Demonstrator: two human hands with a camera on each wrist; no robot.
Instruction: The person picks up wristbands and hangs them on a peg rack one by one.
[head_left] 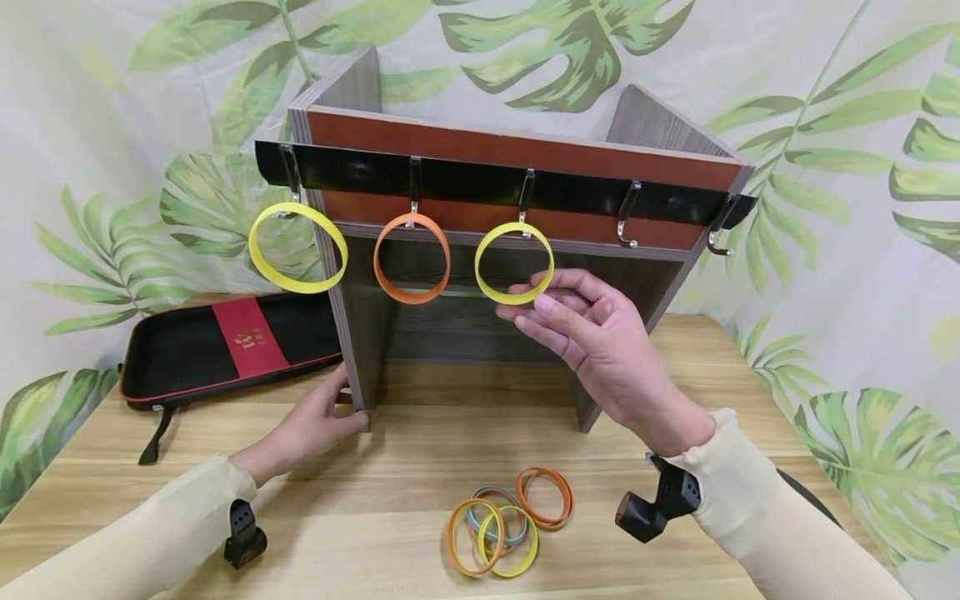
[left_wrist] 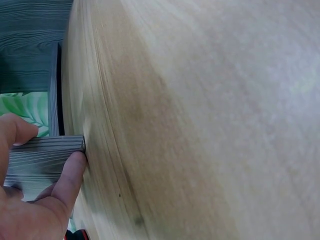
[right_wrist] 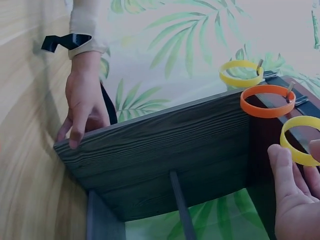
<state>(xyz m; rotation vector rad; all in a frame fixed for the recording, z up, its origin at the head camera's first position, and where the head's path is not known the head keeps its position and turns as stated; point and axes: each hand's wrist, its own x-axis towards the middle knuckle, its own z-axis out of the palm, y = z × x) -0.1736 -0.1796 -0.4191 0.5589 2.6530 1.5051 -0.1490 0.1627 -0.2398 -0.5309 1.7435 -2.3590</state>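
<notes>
A grey wood-grain shelf unit stands on the table, with a black hook rail [head_left: 468,177] across its red front board. From the rail's third hook hangs a yellow wristband [head_left: 478,265], pinched at its lower right by my right hand [head_left: 611,350]. To its left, an orange wristband [head_left: 412,298] and another yellow wristband [head_left: 298,287] each hang on a hook. The two rightmost hooks carry nothing. Low on the left, my left hand [head_left: 311,429] grips the side panel [head_left: 347,325] near its bottom edge; the left wrist view shows fingers on both faces of that panel [left_wrist: 45,157].
Several loose wristbands, orange, yellow and blue-grey, lie on the table [head_left: 360,525] in front of the unit, including an orange pair [head_left: 570,500]. A black case [head_left: 176,350] with a red band rests at the left. Leaf-patterned cloth [head_left: 862,250] hangs behind.
</notes>
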